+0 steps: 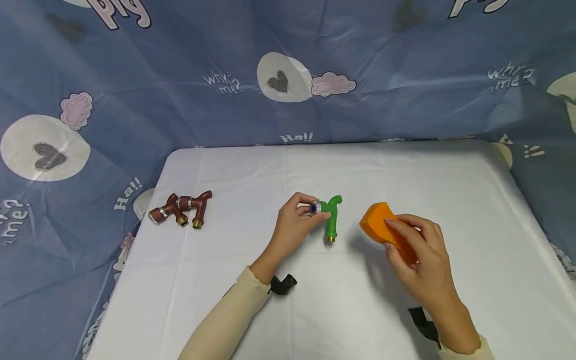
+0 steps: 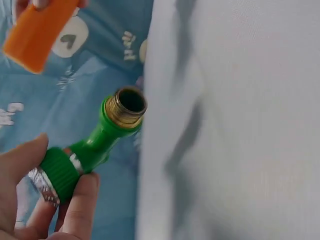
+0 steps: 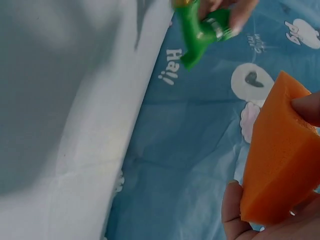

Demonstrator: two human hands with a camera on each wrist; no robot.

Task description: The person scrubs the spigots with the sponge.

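In the head view my left hand [image 1: 294, 220] pinches a green faucet [image 1: 332, 220] by its ridged knob, above the middle of the table. The faucet's threaded brass end [image 2: 127, 107] faces the left wrist camera, and its spout curves away at the other end. To the right, my right hand [image 1: 425, 255] grips an orange sponge [image 1: 382, 225], thumb on one side and fingers on the other. The right wrist view shows the sponge [image 3: 277, 165] as a thick block, dented under a digit. Faucet and sponge are apart, both held over the white cloth.
Two brown faucets with brass ends, one [image 1: 168, 209] beside the other [image 1: 196, 207], lie close together at the table's left. A white cloth [image 1: 252, 175] covers the table. Behind it hangs a blue printed curtain [image 1: 202, 45]. Black pieces [image 1: 283, 285] show by both wrists.
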